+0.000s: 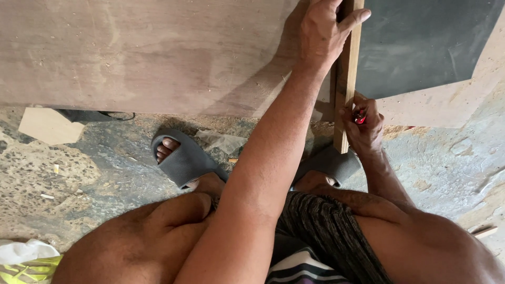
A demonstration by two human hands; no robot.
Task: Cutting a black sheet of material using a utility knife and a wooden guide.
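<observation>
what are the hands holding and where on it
Left hand presses the wooden strip near its far end; right hand pinches a small red object beside the strip's near end.

Grey slide sandals are worn on both feet. Dark shorts with thin stripes are worn. The arms are left bare.
</observation>
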